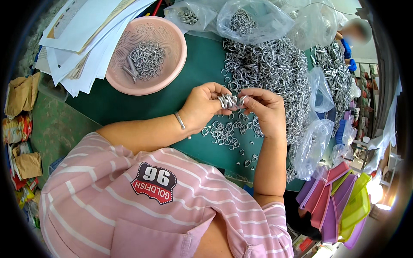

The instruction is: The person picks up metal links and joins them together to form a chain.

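Note:
Over the green table (198, 56), my left hand (202, 105) is closed round a row of small grey metal rings (226, 101), lined up side by side. My right hand (267, 109) pinches a single metal ring (241, 101) between thumb and fingertips, right at the end of that row. Whether this ring touches the row I cannot tell. Below my hands lies a loose group of metal rings (223, 134). Beyond my right hand spreads a large heap of the same rings (266, 60).
A pink plastic basket (174, 71) with rings and a few rod-like pieces stands at the far left, beside stacked papers (81, 30). Clear plastic bags (254, 32) line the back. Another metal pile (333, 71) lies right, near a person in blue gloves (352, 64). Coloured bins (331, 202) are lower right.

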The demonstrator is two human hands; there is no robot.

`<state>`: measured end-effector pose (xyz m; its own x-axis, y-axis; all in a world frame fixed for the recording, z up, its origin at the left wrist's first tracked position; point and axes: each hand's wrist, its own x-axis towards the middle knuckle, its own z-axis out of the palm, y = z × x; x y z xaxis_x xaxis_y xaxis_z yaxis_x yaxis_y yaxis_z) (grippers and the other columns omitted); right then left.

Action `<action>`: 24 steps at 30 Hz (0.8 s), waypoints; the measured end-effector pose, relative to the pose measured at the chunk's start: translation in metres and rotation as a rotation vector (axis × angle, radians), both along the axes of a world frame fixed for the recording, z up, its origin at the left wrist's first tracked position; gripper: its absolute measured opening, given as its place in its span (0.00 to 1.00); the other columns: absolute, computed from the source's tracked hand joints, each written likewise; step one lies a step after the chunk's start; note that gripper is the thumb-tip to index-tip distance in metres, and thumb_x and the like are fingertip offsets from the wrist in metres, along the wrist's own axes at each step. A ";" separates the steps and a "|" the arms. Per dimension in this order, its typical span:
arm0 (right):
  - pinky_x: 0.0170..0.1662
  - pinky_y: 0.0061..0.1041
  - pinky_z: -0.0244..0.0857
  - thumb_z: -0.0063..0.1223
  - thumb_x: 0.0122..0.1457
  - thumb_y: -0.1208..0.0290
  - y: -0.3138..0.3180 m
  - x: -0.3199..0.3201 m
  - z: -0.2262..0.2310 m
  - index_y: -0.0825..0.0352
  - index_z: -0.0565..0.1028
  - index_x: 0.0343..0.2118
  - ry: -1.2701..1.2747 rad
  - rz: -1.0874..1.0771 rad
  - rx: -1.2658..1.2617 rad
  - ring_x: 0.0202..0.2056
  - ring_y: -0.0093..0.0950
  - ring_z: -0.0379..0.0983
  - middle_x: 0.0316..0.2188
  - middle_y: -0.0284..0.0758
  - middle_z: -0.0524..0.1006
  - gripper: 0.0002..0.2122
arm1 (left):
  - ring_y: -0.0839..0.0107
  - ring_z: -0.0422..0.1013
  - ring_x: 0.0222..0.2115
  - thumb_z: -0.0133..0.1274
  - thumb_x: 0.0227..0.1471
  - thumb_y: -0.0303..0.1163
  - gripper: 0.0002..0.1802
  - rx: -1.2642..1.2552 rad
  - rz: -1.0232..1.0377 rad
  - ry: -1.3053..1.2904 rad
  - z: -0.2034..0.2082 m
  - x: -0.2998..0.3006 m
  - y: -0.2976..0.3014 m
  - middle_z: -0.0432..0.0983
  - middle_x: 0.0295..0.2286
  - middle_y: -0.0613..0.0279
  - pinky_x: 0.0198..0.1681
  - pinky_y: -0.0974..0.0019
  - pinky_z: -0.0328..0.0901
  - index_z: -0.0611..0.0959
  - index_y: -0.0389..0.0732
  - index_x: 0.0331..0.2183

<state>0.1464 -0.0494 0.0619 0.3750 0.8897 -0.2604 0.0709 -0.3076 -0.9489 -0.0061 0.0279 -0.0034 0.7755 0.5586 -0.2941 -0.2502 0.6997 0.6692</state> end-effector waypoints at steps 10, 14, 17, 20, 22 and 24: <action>0.30 0.18 0.69 0.54 0.53 0.77 -0.004 0.007 -0.004 0.73 0.77 0.34 0.071 -0.045 -0.007 0.29 0.22 0.74 0.30 0.37 0.78 0.07 | 0.72 0.74 0.30 0.47 0.48 0.15 0.08 0.216 -0.052 -0.067 -0.007 0.000 0.002 0.76 0.29 0.57 0.32 0.72 0.69 0.75 0.33 0.33; 0.28 0.17 0.67 0.55 0.54 0.75 0.030 -0.005 0.010 0.73 0.77 0.32 -0.018 -0.010 0.013 0.28 0.21 0.73 0.27 0.35 0.78 0.06 | 0.73 0.73 0.27 0.47 0.44 0.12 0.10 0.180 -0.205 0.126 -0.013 0.005 -0.007 0.75 0.27 0.58 0.29 0.71 0.69 0.75 0.32 0.33; 0.27 0.18 0.66 0.54 0.54 0.74 0.071 -0.029 0.023 0.73 0.76 0.32 0.075 0.158 -0.035 0.27 0.21 0.73 0.26 0.35 0.77 0.07 | 0.72 0.73 0.29 0.48 0.44 0.14 0.11 0.261 -0.210 0.152 -0.009 0.005 -0.005 0.74 0.29 0.57 0.30 0.71 0.70 0.74 0.31 0.34; 0.34 0.21 0.70 0.52 0.55 0.76 0.117 -0.045 0.011 0.78 0.72 0.38 0.330 0.108 -0.021 0.33 0.26 0.75 0.33 0.40 0.76 0.11 | 0.70 0.74 0.28 0.45 0.42 0.11 0.12 0.263 -0.156 0.199 -0.010 0.006 -0.001 0.75 0.28 0.57 0.29 0.71 0.71 0.75 0.30 0.33; 0.38 0.22 0.70 0.49 0.55 0.78 0.140 -0.054 -0.002 0.81 0.69 0.41 0.533 -0.050 0.135 0.37 0.29 0.74 0.39 0.44 0.73 0.13 | 0.71 0.73 0.28 0.47 0.45 0.14 0.09 0.270 -0.153 0.197 -0.013 0.005 0.000 0.75 0.27 0.57 0.29 0.71 0.71 0.75 0.30 0.33; 0.42 0.23 0.70 0.47 0.56 0.80 0.144 -0.056 -0.003 0.83 0.66 0.44 0.594 -0.131 0.232 0.40 0.32 0.73 0.44 0.48 0.70 0.15 | 0.72 0.73 0.28 0.48 0.46 0.15 0.08 0.260 -0.150 0.177 -0.013 0.005 0.000 0.75 0.27 0.58 0.29 0.71 0.71 0.75 0.30 0.33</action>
